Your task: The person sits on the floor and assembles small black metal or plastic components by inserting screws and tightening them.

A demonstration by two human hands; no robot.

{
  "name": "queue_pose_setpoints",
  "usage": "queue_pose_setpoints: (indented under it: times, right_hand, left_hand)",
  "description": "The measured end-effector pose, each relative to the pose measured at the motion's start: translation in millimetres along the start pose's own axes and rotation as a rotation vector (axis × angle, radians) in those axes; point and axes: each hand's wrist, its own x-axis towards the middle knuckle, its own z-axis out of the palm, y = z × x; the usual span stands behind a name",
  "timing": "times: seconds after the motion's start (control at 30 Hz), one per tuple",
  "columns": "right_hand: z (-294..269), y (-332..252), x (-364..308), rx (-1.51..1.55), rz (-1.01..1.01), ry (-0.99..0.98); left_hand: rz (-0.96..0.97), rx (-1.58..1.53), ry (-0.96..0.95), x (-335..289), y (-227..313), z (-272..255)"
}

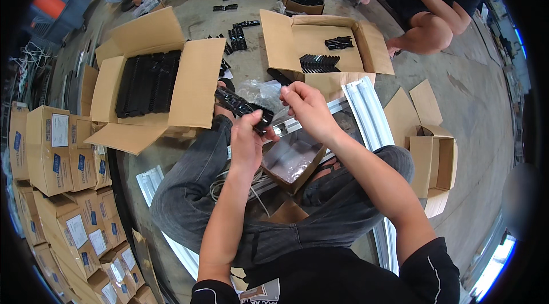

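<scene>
My left hand (249, 138) grips a long glossy black part (233, 101), shaped like a bracket, which tilts up and to the left. To its right, my right hand (309, 107) has thumb and fingers pinched together, apart from the black part; whatever they hold is hidden or too small to name. Below both hands, a small cardboard box (276, 177) with a clear plastic bag (291, 164) in it sits between my legs. Ahead on the right, an open carton (320, 23) contains some black parts (320, 63). The open carton on the left (197, 84) holds tightly packed black parts (148, 84).
Pale metal channels (369, 112) lie beside and beneath my legs. Stacked cartons (51, 150) line the left side. An open small carton (437, 161) stands at right. Loose black parts (237, 39) are on the floor ahead. Two other people sit at the far left and far right.
</scene>
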Motion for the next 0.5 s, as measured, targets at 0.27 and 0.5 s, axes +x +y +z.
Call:
queue_pose_setpoints:
  times: [0.27, 0.5]
  right_hand:
    - [30, 7, -32, -0.29, -0.396, -0.147]
    - [43, 22, -36, -0.517, -0.371, -0.067]
  left_hand:
    - [-0.022, -0.283, 0.222, 1, 10, 0]
    - [-0.033, -0.243, 0.107, 2, -3, -3]
